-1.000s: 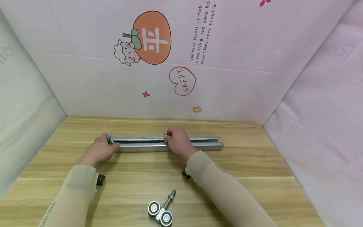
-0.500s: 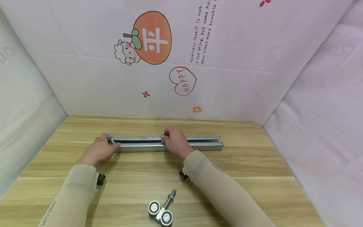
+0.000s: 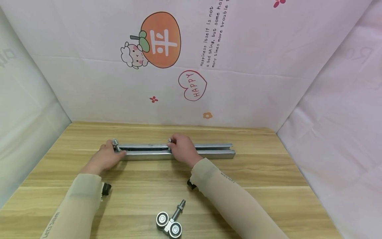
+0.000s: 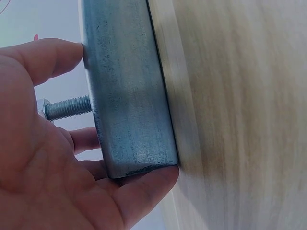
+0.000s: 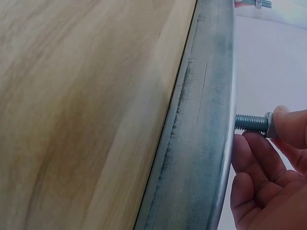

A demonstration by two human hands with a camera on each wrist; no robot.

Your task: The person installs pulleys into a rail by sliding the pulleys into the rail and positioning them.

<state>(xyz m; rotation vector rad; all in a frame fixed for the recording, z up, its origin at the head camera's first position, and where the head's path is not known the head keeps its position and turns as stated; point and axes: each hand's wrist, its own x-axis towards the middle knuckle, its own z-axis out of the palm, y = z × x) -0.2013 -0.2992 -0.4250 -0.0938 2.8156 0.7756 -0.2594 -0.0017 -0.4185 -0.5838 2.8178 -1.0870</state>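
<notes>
A silver C-shaped metal rail lies slot-up across the wooden table. My left hand grips its left end, thumb on the near edge and a finger across the end face in the left wrist view. A threaded bolt with a nut stands up from the slot among those fingers. Near the rail's middle, my right hand pinches the top of a second bolt between thumb and fingers. Whatever these bolts carry inside the rail is hidden. Closer to me, a loose twin-wheel roller with a threaded bolt lies on the wood.
The wooden tabletop runs up to a printed white cloth hanging behind it. White cloth walls also stand at the left and right. Both forearms reach in over the near edge, on either side of the loose roller.
My right hand has slid a short way left along the rail, and its bolt has moved with it. The left hand, the rail and the loose roller have stayed put.
</notes>
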